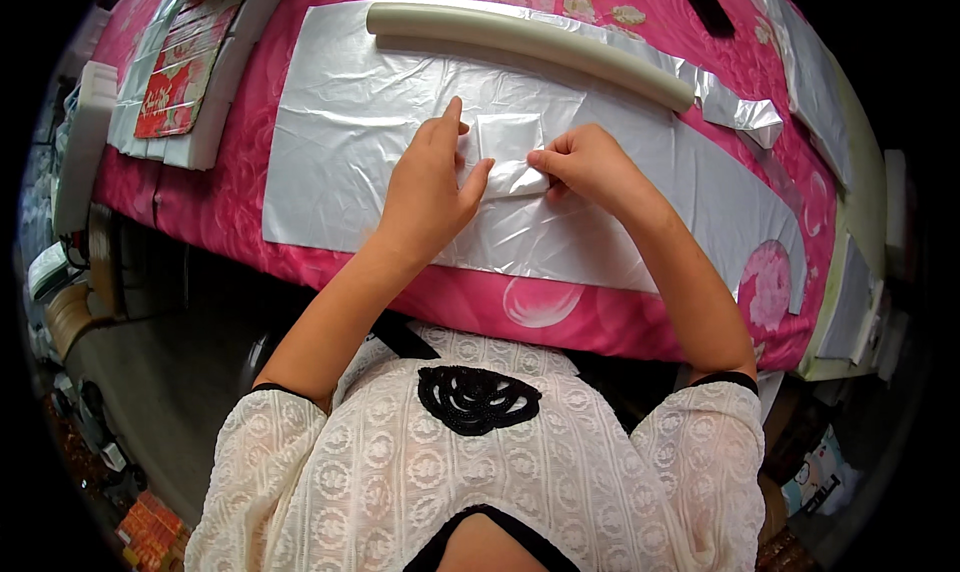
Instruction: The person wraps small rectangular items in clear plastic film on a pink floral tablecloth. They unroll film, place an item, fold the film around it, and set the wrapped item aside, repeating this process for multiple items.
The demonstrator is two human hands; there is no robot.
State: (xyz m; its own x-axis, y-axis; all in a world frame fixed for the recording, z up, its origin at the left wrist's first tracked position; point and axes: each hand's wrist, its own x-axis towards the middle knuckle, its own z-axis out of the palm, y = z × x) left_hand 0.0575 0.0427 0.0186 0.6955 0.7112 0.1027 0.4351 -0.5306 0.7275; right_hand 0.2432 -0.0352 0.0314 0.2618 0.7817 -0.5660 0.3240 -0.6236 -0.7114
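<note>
A small square packet wrapped in silvery film [510, 135] lies on a wide silver sheet [335, 122] spread over the table. My right hand [588, 167] pinches the packet's lower right edge between thumb and fingers. Just left of the packet is my left hand [432, 172], its fingers apart and its thumb pointing toward the packet; nothing shows in its grasp. Creases run across the near part of the packet. What is inside the wrapping is hidden.
A long pale tube [530, 47] rests along the sheet's far side. Crumpled silver film [745, 117] lies by its right end. At the far left stand white foam blocks [205, 122] with a red printed packet [180, 82]. A pink flowered cloth [230, 212] covers the table.
</note>
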